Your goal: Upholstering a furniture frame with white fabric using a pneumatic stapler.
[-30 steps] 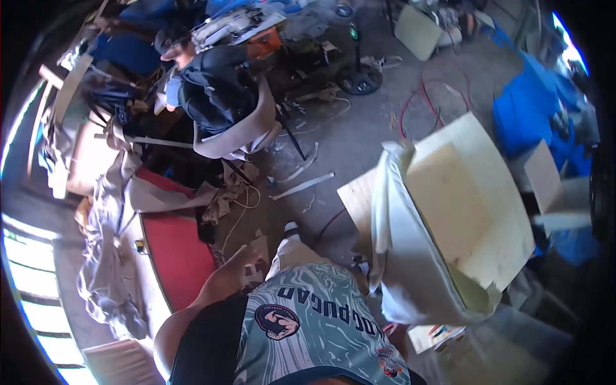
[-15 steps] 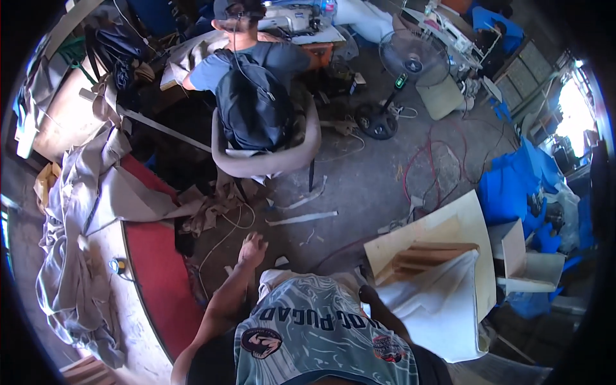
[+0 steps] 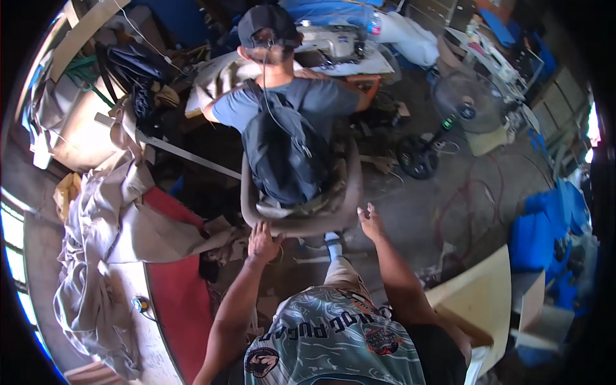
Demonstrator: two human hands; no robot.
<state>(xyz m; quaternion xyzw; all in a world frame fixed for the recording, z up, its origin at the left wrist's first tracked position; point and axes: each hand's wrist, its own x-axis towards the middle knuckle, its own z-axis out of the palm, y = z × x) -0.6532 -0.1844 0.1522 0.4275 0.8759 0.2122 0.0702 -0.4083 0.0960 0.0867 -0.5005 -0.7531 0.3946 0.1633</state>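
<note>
The padded grey-brown chair point(image 3: 301, 226) sits mid-frame, just beyond both grips: the left grip point(image 3: 262, 244), fingers extended, at its lower-left rim; the right grip point(image 3: 371, 224), fingers parted, just beside its lower-right curve.

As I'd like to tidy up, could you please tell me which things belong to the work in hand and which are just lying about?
Work in hand, it seems:
curved-back chair: left hand at its back rim, right hand near it

Lying or standing about:
heaped beige fabric
curved wooden panel
pedestal fan
</note>
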